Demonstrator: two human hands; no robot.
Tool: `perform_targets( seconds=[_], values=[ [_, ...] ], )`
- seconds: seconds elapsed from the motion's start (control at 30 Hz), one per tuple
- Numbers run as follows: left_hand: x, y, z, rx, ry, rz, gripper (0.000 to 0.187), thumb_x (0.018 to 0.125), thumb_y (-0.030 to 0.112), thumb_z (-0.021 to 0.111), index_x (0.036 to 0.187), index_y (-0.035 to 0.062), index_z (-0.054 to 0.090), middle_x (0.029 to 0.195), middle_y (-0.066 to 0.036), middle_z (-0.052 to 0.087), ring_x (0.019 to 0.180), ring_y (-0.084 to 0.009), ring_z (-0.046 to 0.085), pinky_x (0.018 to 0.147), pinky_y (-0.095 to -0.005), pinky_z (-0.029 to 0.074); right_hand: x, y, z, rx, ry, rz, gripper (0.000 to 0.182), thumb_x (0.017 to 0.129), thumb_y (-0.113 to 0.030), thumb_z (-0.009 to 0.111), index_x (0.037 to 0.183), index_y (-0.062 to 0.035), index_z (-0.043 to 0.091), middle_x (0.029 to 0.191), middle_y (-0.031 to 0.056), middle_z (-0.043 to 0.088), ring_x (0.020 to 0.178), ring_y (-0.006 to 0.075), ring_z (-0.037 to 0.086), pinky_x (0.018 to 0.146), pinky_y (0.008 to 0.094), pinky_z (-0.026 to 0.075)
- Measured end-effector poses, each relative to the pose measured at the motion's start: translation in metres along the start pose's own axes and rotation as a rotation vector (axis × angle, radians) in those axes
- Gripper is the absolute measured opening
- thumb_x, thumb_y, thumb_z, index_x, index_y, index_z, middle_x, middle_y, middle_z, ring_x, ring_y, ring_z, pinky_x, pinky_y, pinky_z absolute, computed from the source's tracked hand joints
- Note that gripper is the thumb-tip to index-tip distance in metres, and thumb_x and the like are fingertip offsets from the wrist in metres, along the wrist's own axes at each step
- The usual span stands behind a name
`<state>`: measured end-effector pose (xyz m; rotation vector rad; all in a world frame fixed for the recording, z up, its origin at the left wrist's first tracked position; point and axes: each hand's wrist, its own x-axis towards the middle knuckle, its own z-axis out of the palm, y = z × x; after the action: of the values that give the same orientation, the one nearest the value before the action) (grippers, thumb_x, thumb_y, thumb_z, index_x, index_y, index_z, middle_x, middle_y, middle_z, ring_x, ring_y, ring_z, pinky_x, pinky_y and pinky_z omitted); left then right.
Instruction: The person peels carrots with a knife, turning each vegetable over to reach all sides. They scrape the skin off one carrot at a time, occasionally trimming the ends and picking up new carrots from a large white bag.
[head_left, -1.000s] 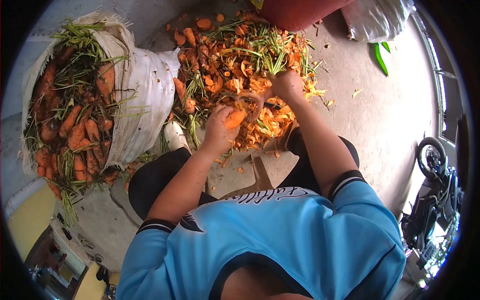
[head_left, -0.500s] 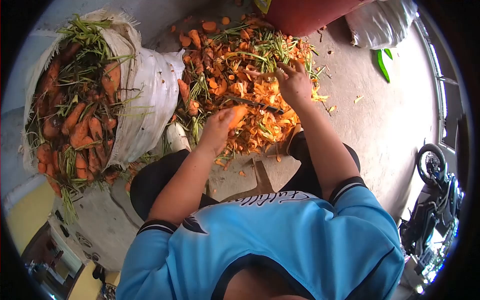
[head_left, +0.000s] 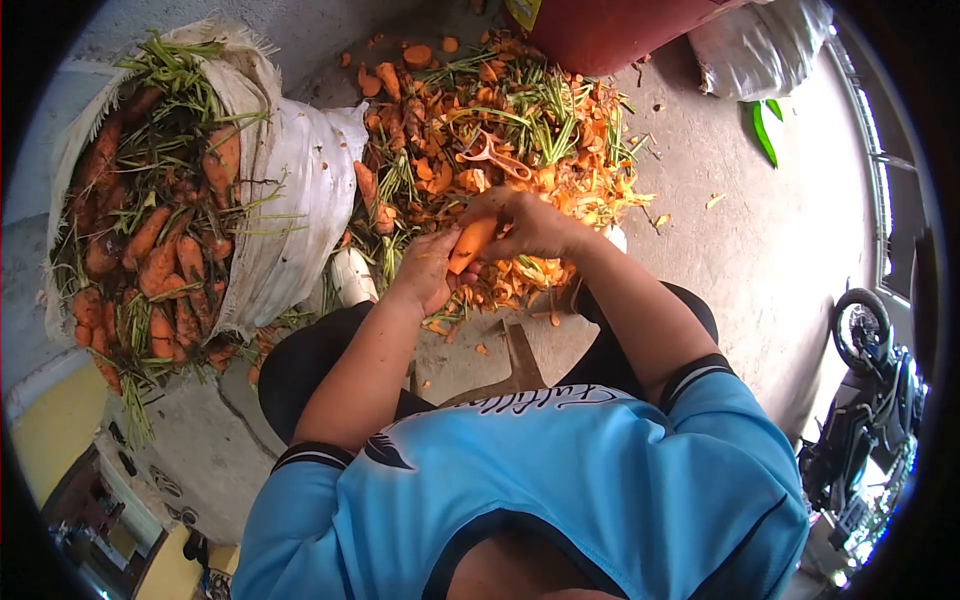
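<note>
A peeled orange carrot [head_left: 472,244] is held between my two hands, tilted over the near edge of the peelings. My left hand [head_left: 425,268] is closed around its lower left side. From the right, my right hand [head_left: 535,228] curls its fingers over the carrot's upper end; whether anything else is inside that hand is hidden. Just beyond my hands, an orange peeler [head_left: 497,155] lies on the heap of carrot peelings and green stems [head_left: 560,185]. The dark blade visible earlier on the heap does not show now.
At left, a white woven sack [head_left: 300,170] lies open, full of unpeeled carrots [head_left: 160,260] with stems. A red container [head_left: 620,30] stands behind the heap, near another white sack [head_left: 765,45]. A green leaf [head_left: 763,130] lies on the concrete floor, and a motorcycle [head_left: 865,410] is far right.
My right hand has left the peeler on the heap and come down and left to the carrot. My left hand still holds the carrot, now more upright.
</note>
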<state>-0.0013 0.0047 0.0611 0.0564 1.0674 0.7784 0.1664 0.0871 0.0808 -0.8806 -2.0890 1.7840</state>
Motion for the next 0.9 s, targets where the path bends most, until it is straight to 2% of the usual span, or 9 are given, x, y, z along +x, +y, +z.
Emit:
perform_targets(
  seconds=[0.1, 0.23, 0.37, 0.57, 0.63, 0.7, 0.8, 0.83, 0.9],
  values=[
    [0.000, -0.001, 0.000, 0.011, 0.084, 0.075, 0.030, 0.088, 0.027, 0.046, 0.101, 0.0011, 0.052, 0.082, -0.007, 0.056, 0.061, -0.0140, 0.055, 0.048, -0.0232, 0.048, 0.001, 0.013, 0.010, -0.015, 0.037, 0.079, 0.029, 0.069, -0.007, 0.067, 0.094, 0.0012, 0.056, 0.078, 0.0050, 0.059, 0.072, 0.0126, 0.058, 0.066, 0.0243, 0.048],
    [-0.002, 0.008, 0.003, 0.142, 0.186, 0.238, 0.025, 0.085, 0.025, 0.053, 0.100, 0.0048, 0.054, 0.085, -0.004, 0.056, 0.065, -0.0135, 0.054, 0.052, -0.0265, 0.048, 0.002, 0.011, -0.001, 0.286, 0.092, 0.487, 0.026, 0.071, -0.008, 0.065, 0.091, 0.0032, 0.053, 0.073, 0.0084, 0.059, 0.058, 0.0115, 0.057, 0.051, 0.0226, 0.047],
    [0.002, 0.001, 0.000, 0.437, 0.018, 0.405, 0.024, 0.081, 0.021, 0.059, 0.100, 0.0062, 0.055, 0.087, -0.003, 0.056, 0.070, -0.0130, 0.055, 0.055, -0.0258, 0.047, 0.001, 0.011, 0.000, 0.362, 0.029, 0.491, 0.023, 0.074, -0.012, 0.064, 0.089, 0.0016, 0.052, 0.073, 0.0073, 0.058, 0.057, 0.0114, 0.057, 0.053, 0.0220, 0.048],
    [0.007, 0.004, -0.017, 0.090, 0.241, 0.187, 0.024, 0.080, 0.020, 0.061, 0.097, 0.0044, 0.056, 0.081, -0.001, 0.057, 0.072, -0.0123, 0.056, 0.060, -0.0227, 0.046, -0.002, 0.015, -0.004, 0.616, 0.008, 0.493, 0.024, 0.076, -0.016, 0.061, 0.092, 0.0002, 0.051, 0.074, 0.0075, 0.057, 0.055, 0.0116, 0.057, 0.051, 0.0213, 0.048],
    [0.017, -0.006, -0.026, 0.512, 0.211, 0.292, 0.029, 0.081, 0.022, 0.059, 0.101, 0.0029, 0.055, 0.086, -0.005, 0.059, 0.077, -0.0167, 0.058, 0.066, -0.0261, 0.047, -0.003, 0.011, -0.011, 0.703, 0.003, 0.529, 0.024, 0.077, -0.017, 0.059, 0.093, -0.0003, 0.051, 0.074, 0.0081, 0.057, 0.054, 0.0126, 0.057, 0.049, 0.0215, 0.047],
    [0.017, -0.008, -0.022, 1.155, 0.323, 0.427, 0.038, 0.083, 0.028, 0.054, 0.110, 0.0015, 0.052, 0.098, -0.013, 0.059, 0.089, -0.0240, 0.058, 0.078, -0.0317, 0.044, -0.004, -0.008, -0.031, 0.748, 0.093, 0.477, 0.023, 0.079, -0.020, 0.056, 0.091, -0.0001, 0.053, 0.072, 0.0066, 0.056, 0.053, 0.0134, 0.055, 0.049, 0.0228, 0.047],
    [0.041, -0.027, -0.051, 1.032, 0.105, 0.405, 0.033, 0.084, 0.018, 0.053, 0.111, 0.0001, 0.051, 0.103, -0.010, 0.057, 0.094, -0.0169, 0.054, 0.082, -0.0270, 0.041, 0.000, -0.035, -0.084, 0.765, 0.306, 0.354, 0.026, 0.079, -0.024, 0.056, 0.091, -0.0012, 0.053, 0.074, 0.0073, 0.057, 0.054, 0.0145, 0.054, 0.048, 0.0268, 0.047],
    [0.029, -0.013, -0.041, 1.058, 0.101, 0.264, 0.034, 0.085, 0.018, 0.051, 0.114, -0.0005, 0.049, 0.106, -0.012, 0.056, 0.099, -0.0164, 0.052, 0.085, -0.0270, 0.039, 0.004, -0.020, -0.129, 0.622, 0.239, 0.273, 0.030, 0.077, -0.028, 0.057, 0.092, -0.0022, 0.054, 0.074, 0.0065, 0.057, 0.055, 0.0173, 0.054, 0.051, 0.0289, 0.047],
    [0.023, -0.009, -0.038, 1.043, 0.075, 0.362, 0.034, 0.086, 0.017, 0.050, 0.114, -0.0010, 0.048, 0.104, -0.012, 0.057, 0.099, -0.0162, 0.053, 0.085, -0.0267, 0.039, 0.016, -0.075, -0.165, 0.841, 0.659, -0.166, 0.029, 0.084, -0.024, 0.046, 0.099, 0.0003, 0.050, 0.091, 0.0091, 0.055, 0.067, 0.0194, 0.056, 0.061, 0.0285, 0.048]
  ],
)
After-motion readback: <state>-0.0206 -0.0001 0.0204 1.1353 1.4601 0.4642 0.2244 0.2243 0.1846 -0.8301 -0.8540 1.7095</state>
